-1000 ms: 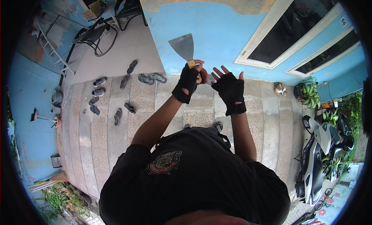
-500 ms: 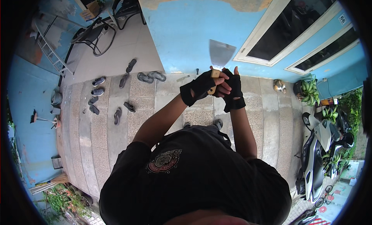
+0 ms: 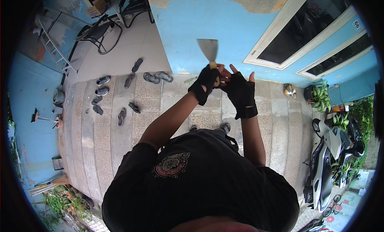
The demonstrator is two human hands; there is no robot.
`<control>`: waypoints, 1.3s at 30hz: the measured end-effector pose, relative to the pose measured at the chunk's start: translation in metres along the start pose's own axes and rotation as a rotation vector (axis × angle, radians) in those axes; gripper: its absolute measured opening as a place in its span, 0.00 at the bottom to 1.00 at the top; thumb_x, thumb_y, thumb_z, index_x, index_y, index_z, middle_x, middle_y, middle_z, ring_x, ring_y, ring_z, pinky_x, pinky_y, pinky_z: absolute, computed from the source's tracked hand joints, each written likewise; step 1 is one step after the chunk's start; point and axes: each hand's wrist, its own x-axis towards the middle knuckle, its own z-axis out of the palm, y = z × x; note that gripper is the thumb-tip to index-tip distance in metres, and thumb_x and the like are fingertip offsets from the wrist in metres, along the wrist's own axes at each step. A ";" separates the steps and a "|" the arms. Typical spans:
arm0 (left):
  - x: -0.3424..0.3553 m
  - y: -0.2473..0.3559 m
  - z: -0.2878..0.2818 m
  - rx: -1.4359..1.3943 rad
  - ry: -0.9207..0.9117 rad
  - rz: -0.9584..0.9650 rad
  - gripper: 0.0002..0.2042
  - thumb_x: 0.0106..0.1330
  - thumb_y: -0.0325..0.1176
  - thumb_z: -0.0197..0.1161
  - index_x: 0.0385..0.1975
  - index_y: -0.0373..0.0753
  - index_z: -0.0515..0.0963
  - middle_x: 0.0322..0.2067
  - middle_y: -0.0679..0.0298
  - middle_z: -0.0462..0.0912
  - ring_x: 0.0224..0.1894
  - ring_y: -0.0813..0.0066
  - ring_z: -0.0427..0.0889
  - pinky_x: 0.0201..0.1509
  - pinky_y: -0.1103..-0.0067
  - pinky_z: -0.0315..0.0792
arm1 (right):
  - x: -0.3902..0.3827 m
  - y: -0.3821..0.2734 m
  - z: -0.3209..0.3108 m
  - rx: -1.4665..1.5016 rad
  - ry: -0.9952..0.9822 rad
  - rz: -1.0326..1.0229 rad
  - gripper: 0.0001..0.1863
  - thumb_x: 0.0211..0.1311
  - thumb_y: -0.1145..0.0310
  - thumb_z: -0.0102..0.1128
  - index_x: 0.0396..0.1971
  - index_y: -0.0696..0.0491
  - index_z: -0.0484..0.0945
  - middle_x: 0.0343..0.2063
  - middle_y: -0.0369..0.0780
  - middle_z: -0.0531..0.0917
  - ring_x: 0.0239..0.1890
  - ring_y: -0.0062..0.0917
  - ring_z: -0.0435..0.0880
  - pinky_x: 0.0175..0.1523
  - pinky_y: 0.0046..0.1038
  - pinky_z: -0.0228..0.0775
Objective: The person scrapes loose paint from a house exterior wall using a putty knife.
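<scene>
My left hand (image 3: 205, 83), in a black fingerless glove, grips the wooden handle of a putty knife (image 3: 209, 49). The wide metal blade points up and away, in front of the blue wall (image 3: 188, 28). Close beside the handle is my right hand (image 3: 241, 93), gloved the same way, with thumb and fingers spread. Its fingertips come near the left hand's fingers; whether they touch the handle I cannot tell.
Bare patches mark the wall's paint, and white-framed windows (image 3: 276, 52) sit to the right. Several sandals (image 3: 158, 77) and shoes (image 3: 102, 91) lie on the paved floor at left. A ladder (image 3: 56, 48) leans far left; motorbikes (image 3: 323, 168) stand at right.
The putty knife's blade has swung left. My right hand has drawn away to the right and a little nearer, its fingers spreading, while my left hand keeps its grip.
</scene>
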 end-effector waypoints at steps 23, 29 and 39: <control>0.020 -0.025 0.016 -0.455 -0.389 0.142 0.11 0.78 0.45 0.56 0.43 0.44 0.76 0.74 0.45 0.59 0.75 0.50 0.61 0.74 0.59 0.63 | -0.022 -0.038 0.029 -0.009 0.189 -0.393 0.51 0.68 0.24 0.26 0.76 0.51 0.55 0.75 0.54 0.57 0.75 0.49 0.59 0.74 0.54 0.51; 0.014 -0.033 0.030 -0.292 -0.336 0.177 0.12 0.77 0.46 0.58 0.41 0.44 0.76 0.68 0.43 0.71 0.66 0.54 0.74 0.70 0.62 0.67 | -0.016 -0.045 0.011 0.050 0.054 -0.436 0.53 0.65 0.22 0.28 0.76 0.50 0.55 0.76 0.52 0.57 0.75 0.48 0.58 0.74 0.54 0.51; 0.037 -0.027 0.060 -0.108 -0.330 0.236 0.10 0.77 0.44 0.59 0.42 0.43 0.73 0.66 0.44 0.73 0.68 0.61 0.74 0.70 0.68 0.65 | -0.037 -0.080 0.039 -0.361 0.248 -0.429 0.50 0.67 0.25 0.37 0.76 0.50 0.56 0.75 0.50 0.60 0.75 0.46 0.60 0.70 0.50 0.59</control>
